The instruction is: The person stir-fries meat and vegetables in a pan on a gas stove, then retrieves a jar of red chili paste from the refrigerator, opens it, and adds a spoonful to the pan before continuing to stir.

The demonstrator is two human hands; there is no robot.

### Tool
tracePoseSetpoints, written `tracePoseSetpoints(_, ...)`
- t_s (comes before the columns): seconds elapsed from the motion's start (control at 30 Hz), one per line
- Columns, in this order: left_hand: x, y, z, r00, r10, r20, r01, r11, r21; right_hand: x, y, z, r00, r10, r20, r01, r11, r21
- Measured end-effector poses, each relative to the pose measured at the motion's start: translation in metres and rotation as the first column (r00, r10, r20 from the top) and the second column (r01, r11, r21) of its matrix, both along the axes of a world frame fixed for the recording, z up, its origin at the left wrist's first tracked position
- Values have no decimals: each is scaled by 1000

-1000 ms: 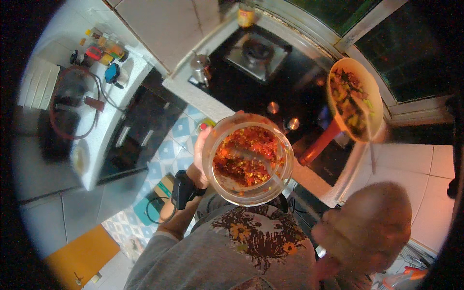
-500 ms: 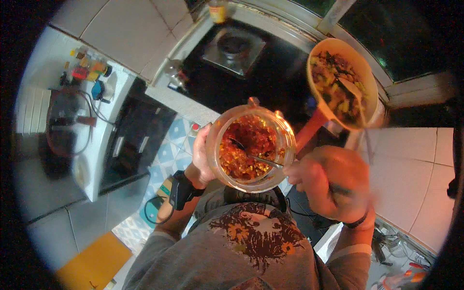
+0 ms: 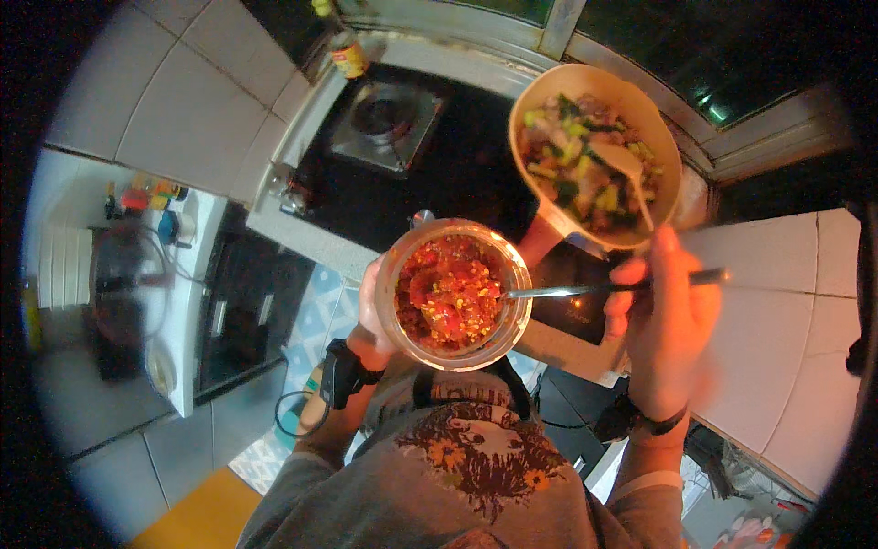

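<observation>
My left hand (image 3: 369, 316) is wrapped round the left side of a wide clear jar (image 3: 523, 316) full of red chili sauce (image 3: 430, 261) with yellow seeds. A metal spoon (image 3: 558, 292) reaches over the jar's rim, its bowl under a heap of the sauce at the mouth. My right hand (image 3: 672, 320), slightly blurred, is closed on the spoon's dark handle. Just beyond that hand stands a pale yellow pan (image 3: 672, 146) of chopped green vegetables and what looks like meat (image 3: 576, 156). A light-coloured spatula (image 3: 617, 160) leans in the pan, its handle toward my right fingers.
The pan sits on the right of a black glass hob (image 3: 457, 128); a second burner (image 3: 384, 119) is at the left. A yellow-labelled jar (image 3: 347, 59) stands behind it. Windows rise at the back, a tiled wall (image 3: 768, 284) at the right, and a side counter (image 3: 206, 238) runs left.
My right hand has moved right and up, drawing the spoon back so its bowl now rises heaped with sauce. The jar has shifted slightly left in view. The camera view has turned a little.
</observation>
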State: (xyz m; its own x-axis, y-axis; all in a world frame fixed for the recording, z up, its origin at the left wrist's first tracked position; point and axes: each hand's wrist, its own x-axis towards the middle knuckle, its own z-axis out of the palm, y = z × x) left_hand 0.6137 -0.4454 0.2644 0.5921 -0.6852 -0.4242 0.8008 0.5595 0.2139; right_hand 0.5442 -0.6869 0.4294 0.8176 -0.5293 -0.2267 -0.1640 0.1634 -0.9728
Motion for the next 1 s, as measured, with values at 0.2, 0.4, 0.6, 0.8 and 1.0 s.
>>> tracePoseSetpoints(0.2, 23, -22, 15, 975, -40, 217, -10, 975, 224, 10, 2, -7, 987, 44, 156, 3, 957, -289)
tracePoseSetpoints(0.4, 57, -29, -11, 990, -86, 113, 122, 921, -371, 37, -4, -22, 995, -71, -71, 67, 996, -63)
tracePoseSetpoints(0.6, 73, -25, -29, 989, -146, 36, 150, 968, -199, 52, -11, -33, 984, -164, -76, 163, 986, -17)
tracePoseSetpoints(0.8, 85, -37, -35, 990, -142, 25, 142, 990, -1, 41, -25, -36, 945, -326, 10, 326, 945, -3)
tracePoseSetpoints(1.0, 97, -43, -54, 951, -249, -183, 230, 966, -118, 32, -56, -31, 852, -517, 79, 522, 852, -52)
